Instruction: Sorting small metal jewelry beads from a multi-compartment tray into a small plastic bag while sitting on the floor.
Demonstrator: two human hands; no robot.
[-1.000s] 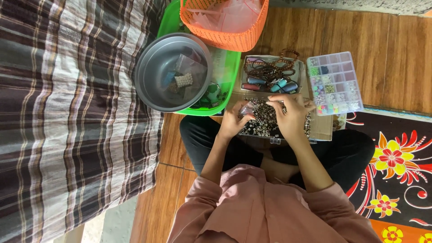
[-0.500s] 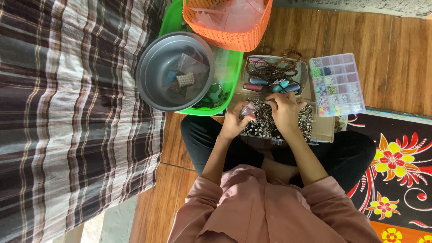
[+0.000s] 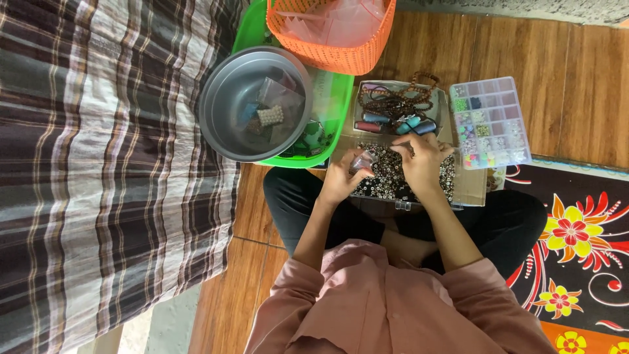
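On your lap sits a flat box (image 3: 468,190) full of small shiny beads (image 3: 386,177). Your left hand (image 3: 344,178) is closed around a little clear bag (image 3: 362,160), pinched at the box's left side. Your right hand (image 3: 422,164) lies on the beads with its fingers (image 3: 406,145) curled down; you cannot tell if they pinch a bead.

Hold the bag mouth wide and low over the box, so dropped beads fall back in. Pick only a few beads each time.

Count what is around you: one grey bowl (image 3: 226,98) resting on one green tray (image 3: 334,98), one orange basket (image 3: 334,39), one clear sorting case (image 3: 490,121) with many little cells, and one striped cloth (image 3: 98,164). The beads are too many to count.
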